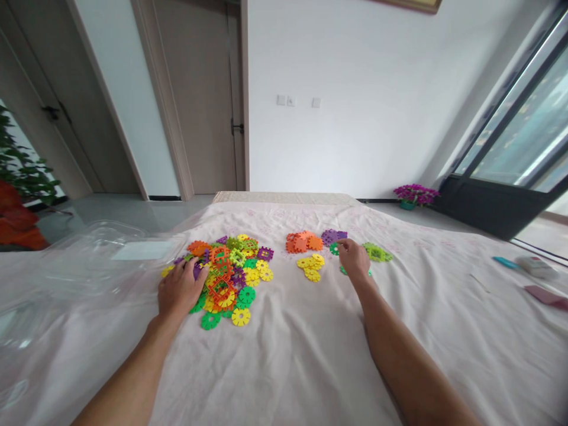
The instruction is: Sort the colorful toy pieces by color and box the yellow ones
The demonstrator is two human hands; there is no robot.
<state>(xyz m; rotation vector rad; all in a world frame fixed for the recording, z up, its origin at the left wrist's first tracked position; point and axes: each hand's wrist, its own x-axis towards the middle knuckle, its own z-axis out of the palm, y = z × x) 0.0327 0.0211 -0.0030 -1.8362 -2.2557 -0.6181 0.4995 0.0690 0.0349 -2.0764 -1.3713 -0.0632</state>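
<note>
You have both bare hands over a pale pink cloth (275, 361) scattered with bright, flat plastic pieces, notched discs and squares among them.

Your left hand (181, 287) rests on the left side of a mixed pile (226, 278) of orange, yellow, green and purple pieces. Its fingers curl over the pile, with a purple piece (197, 270) by the thumb; whether they grip anything, you cannot tell from this view.

Your right hand (355, 257) is right of centre, thumb and fingers drawn together at the edge of a green disc (333, 249). You cannot tell whether the disc is gripped or just touched. More green shows beneath this hand.

Smaller groups, sorted by colour, lie around it: orange squares (302, 242) to the left, yellow discs (311, 266) nearer to you, purple squares (332, 236) just beyond, and lime-green pieces (378, 253) to the right.

At the left lie clear plastic containers (93, 260). Far to the right are a blue object (506, 262) and a whitish block (536, 267). Beyond the cloth, magenta flowers (416, 194) stand on the floor near a white wall (355, 118).
</note>
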